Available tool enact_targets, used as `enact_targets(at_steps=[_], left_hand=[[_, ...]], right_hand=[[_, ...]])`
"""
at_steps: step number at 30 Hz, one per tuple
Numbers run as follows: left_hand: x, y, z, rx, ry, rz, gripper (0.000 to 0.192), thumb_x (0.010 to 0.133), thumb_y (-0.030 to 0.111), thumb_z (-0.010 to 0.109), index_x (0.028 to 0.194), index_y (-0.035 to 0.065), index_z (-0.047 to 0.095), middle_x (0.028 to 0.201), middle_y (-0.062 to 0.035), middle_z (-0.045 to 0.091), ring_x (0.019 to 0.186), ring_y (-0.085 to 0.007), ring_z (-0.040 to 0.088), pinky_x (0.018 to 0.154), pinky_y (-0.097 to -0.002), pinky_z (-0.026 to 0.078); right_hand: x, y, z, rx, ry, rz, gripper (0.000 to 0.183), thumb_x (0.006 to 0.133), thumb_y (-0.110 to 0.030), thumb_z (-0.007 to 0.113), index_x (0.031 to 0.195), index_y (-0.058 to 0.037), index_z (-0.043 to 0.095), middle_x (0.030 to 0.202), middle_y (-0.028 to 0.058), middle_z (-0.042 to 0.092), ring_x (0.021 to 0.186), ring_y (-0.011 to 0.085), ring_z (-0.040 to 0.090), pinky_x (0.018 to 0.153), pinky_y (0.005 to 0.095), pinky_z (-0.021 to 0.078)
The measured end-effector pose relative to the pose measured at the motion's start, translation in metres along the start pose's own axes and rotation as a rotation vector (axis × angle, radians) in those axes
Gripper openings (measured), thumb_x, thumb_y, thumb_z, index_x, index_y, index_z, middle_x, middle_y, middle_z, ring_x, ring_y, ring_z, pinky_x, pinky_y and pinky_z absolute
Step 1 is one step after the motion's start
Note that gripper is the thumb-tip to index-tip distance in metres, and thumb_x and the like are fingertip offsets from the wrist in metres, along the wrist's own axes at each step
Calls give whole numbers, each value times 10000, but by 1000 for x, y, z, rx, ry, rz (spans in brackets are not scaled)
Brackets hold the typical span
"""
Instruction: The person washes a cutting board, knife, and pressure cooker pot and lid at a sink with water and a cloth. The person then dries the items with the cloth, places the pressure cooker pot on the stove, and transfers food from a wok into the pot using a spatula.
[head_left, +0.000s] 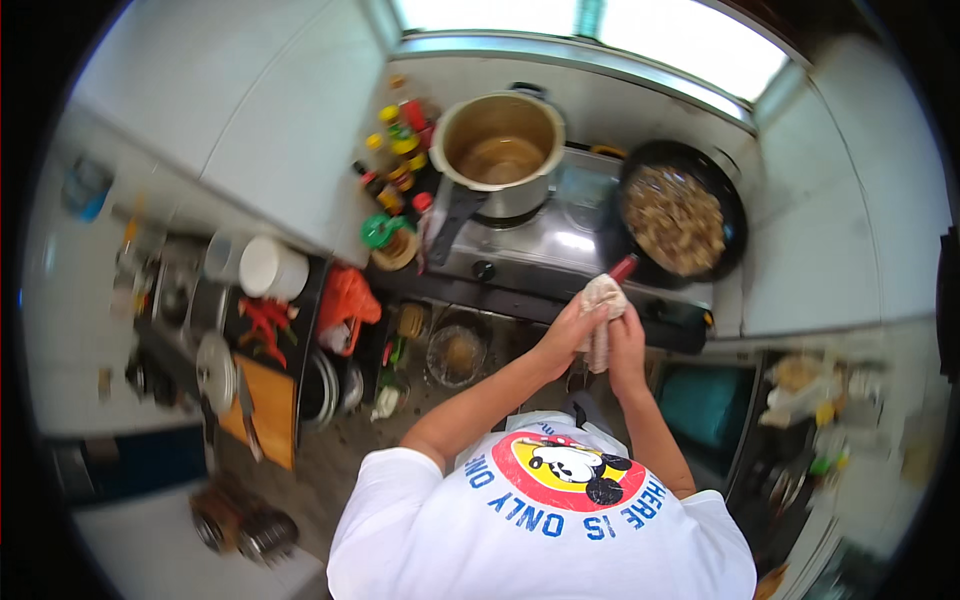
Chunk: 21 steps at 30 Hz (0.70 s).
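Note:
Both my hands are together in front of the stove, around a pale, light-patterned cloth (602, 296). My left hand (562, 337) grips its left side, and my right hand (627, 341) presses against it from the right. Just beyond the cloth is the red handle (622, 268) of a black wok (739, 217); whether the cloth covers the handle's end I cannot tell. Browned pieces of food (671, 217), perhaps meat, fill the bottom of the wok. A pressure-cooker pot (517, 199) without its lid stands on the left burner, with some brownish liquid inside.
Sauce bottles (397, 142) and a green-lidded jar (386, 240) crowd the stove's (555, 244) left side. On the left counter are red chillies (262, 326), a wooden board (274, 412) with a knife (247, 412), and a pot lid (216, 371). An orange-red bag (346, 304) hangs over the counter edge.

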<state>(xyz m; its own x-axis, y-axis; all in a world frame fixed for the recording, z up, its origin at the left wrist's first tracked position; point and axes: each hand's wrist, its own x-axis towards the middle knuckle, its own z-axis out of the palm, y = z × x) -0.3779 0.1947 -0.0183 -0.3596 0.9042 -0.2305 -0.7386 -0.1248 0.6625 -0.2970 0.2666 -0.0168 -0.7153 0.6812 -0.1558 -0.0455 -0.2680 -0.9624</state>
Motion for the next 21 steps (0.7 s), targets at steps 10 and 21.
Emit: enact_targets(at_steps=[10, 21], left_hand=[[-20, -37, 30, 294, -57, -97, 282, 868, 163, 497, 1115, 30, 482, 1009, -74, 560, 881, -154, 564, 775, -283, 462], [-4, -121, 112, 496, -158, -253, 258, 889, 217, 463, 1035, 17, 537, 799, -80, 583, 616, -140, 559, 525, -256, 484]], right_hand=[[-112, -11, -55, -583, 321, -315, 412, 748, -36, 575, 1142, -24, 454, 938, 122, 486, 810, 222, 547, 727, 312, 448], [-302, 28, -279, -760, 1339, -146, 200, 755, -65, 570, 950, -37, 539, 795, 72, 566, 615, 133, 555, 548, 265, 465]])
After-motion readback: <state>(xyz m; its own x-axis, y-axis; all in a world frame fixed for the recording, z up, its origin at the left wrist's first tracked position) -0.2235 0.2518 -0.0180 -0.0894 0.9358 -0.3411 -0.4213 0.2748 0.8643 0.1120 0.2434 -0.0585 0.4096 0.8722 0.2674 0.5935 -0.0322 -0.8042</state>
